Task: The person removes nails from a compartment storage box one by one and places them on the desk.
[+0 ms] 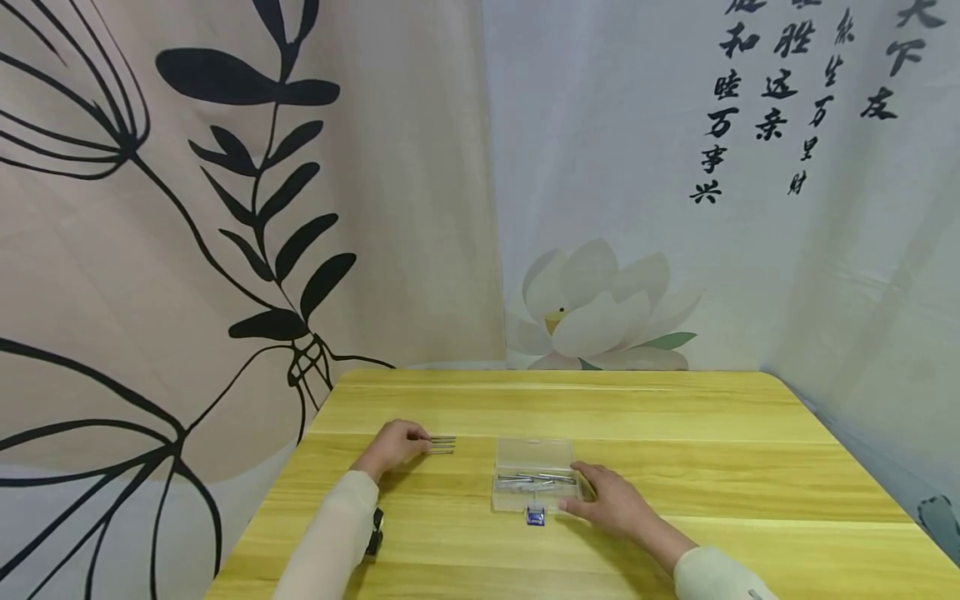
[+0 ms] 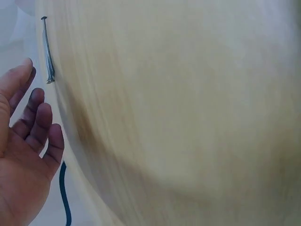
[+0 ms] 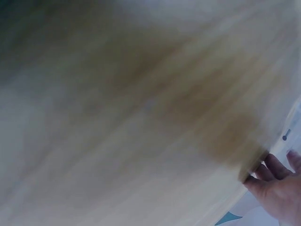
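As the left hand reaches, nails lie rightward; its fingertips are near.

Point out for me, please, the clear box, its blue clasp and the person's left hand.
Clear box (image 1: 534, 454): head view, on its open lid.
Blue clasp (image 1: 536, 517): head view, on its middle.
Left hand (image 1: 399, 443): head view, on the back of the hand.

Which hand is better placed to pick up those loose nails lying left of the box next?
Left, most likely. The left hand has its fingertips right by the loose nails, while the right hand is at the right side of the clear box, farther from them.
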The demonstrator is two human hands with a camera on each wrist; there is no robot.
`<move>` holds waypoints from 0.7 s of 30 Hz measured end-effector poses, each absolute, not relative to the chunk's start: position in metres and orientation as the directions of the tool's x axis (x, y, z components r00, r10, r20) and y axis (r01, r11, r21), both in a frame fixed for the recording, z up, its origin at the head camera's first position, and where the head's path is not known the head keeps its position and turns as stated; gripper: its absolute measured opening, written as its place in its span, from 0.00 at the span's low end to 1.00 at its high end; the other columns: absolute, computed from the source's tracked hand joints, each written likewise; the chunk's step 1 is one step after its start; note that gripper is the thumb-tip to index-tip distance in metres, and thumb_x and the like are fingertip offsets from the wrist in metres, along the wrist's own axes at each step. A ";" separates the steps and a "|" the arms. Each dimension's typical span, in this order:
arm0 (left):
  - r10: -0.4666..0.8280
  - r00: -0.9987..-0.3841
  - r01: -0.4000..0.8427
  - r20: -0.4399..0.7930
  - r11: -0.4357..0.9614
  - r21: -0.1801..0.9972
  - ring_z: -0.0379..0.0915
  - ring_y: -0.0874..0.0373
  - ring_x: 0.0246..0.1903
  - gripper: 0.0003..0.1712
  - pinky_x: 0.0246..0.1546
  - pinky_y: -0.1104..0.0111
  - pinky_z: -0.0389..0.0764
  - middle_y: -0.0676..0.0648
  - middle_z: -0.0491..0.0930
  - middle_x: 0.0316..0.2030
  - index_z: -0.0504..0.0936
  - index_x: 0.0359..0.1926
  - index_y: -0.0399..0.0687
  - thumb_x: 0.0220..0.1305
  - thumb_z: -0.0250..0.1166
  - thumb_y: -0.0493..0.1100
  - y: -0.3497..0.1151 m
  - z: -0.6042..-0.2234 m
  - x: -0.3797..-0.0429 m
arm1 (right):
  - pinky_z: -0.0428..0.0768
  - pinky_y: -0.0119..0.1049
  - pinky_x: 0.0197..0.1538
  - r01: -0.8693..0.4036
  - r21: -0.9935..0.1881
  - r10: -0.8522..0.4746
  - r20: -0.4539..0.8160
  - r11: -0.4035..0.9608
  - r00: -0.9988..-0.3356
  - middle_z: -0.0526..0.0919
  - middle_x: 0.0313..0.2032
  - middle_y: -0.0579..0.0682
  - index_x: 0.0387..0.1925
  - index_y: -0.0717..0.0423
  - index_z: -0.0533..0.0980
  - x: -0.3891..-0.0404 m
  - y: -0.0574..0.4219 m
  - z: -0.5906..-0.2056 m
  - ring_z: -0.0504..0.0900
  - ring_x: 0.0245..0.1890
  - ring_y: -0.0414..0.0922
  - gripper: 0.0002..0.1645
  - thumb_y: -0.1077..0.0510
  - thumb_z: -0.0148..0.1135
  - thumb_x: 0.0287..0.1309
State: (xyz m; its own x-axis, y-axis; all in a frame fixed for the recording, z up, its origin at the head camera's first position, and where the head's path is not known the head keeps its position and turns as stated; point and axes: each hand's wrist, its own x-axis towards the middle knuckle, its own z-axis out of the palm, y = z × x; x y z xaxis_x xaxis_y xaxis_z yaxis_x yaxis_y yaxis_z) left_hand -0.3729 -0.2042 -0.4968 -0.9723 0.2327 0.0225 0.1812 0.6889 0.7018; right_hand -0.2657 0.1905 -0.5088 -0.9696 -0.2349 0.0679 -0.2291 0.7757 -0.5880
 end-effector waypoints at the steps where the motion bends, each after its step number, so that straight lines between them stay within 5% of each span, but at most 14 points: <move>1: 0.234 -0.972 0.184 0.025 0.688 0.702 0.75 0.58 0.36 0.04 0.41 0.58 0.77 0.52 0.82 0.37 0.88 0.39 0.47 0.66 0.67 0.40 -0.205 -0.497 -0.373 | 0.69 0.63 0.59 -0.231 -0.587 -0.236 0.069 0.776 -0.969 0.75 0.60 0.65 0.66 0.58 0.71 -0.266 0.191 -0.509 0.72 0.60 0.66 0.46 0.35 0.70 0.54; 16: 0.252 -0.965 0.225 0.076 0.639 0.735 0.78 0.55 0.40 0.09 0.44 0.57 0.79 0.51 0.83 0.38 0.86 0.45 0.40 0.68 0.65 0.39 -0.198 -0.483 -0.373 | 0.69 0.63 0.59 -0.226 -0.592 -0.236 0.062 0.774 -0.970 0.74 0.60 0.66 0.67 0.59 0.70 -0.265 0.190 -0.507 0.71 0.60 0.67 0.46 0.36 0.69 0.55; 21: 0.287 -0.951 0.275 0.119 0.601 0.751 0.77 0.57 0.41 0.09 0.43 0.59 0.79 0.52 0.83 0.39 0.86 0.46 0.44 0.69 0.65 0.41 -0.182 -0.474 -0.372 | 0.68 0.64 0.59 -0.227 -0.596 -0.236 0.064 0.770 -0.970 0.74 0.60 0.66 0.67 0.59 0.70 -0.264 0.190 -0.506 0.71 0.60 0.67 0.46 0.36 0.69 0.55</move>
State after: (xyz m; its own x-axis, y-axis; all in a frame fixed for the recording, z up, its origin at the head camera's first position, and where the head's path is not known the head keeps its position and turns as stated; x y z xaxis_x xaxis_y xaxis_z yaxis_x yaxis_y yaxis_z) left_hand -0.3716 -0.1818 -0.4736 -0.9506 0.2867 0.1192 0.2753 0.6006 0.7506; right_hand -0.2641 0.1904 -0.5065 -0.9697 -0.2356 0.0641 -0.2265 0.7702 -0.5962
